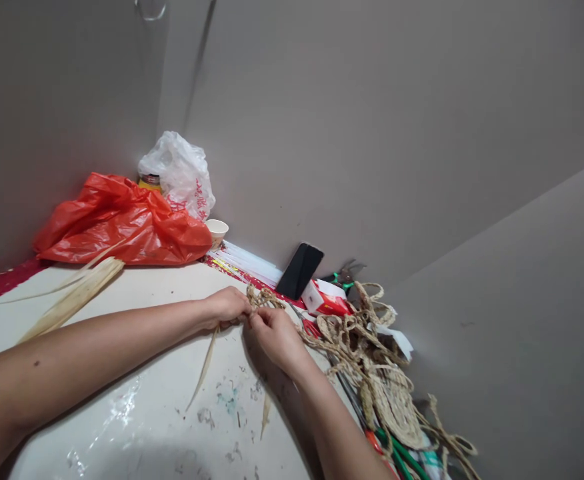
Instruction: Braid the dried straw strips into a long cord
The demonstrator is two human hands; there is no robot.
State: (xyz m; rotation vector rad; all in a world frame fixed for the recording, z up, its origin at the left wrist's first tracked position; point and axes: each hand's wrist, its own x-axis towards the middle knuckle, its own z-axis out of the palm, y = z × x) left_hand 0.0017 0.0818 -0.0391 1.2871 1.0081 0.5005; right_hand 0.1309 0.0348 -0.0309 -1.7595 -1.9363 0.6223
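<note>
My left hand (228, 307) and my right hand (278, 337) meet above the white tabletop (162, 407), fingertips pinched close together. Between them is a braided cord (259, 295) of dry, straw-coloured plant fibre, whose plaited length shows just behind the fingers. A loose pale strip (203, 373) hangs down below my left hand. Another thin strip end (265, 415) shows lower down, left of my right forearm. My fingers hide the exact spot where the strands cross. Left of my left forearm lies a bundle of flat dry husk strips (79, 297).
A heap of braided cord (392, 400) lies along the right edge, with green-handled tools (402, 457) and red-handled scissors (312, 327) by it. Behind stand a phone (301, 270), a red-and-white box (329, 301), pliers (347, 275), a paper cup (217, 233), a red bag (122, 230) and a white bag (179, 170).
</note>
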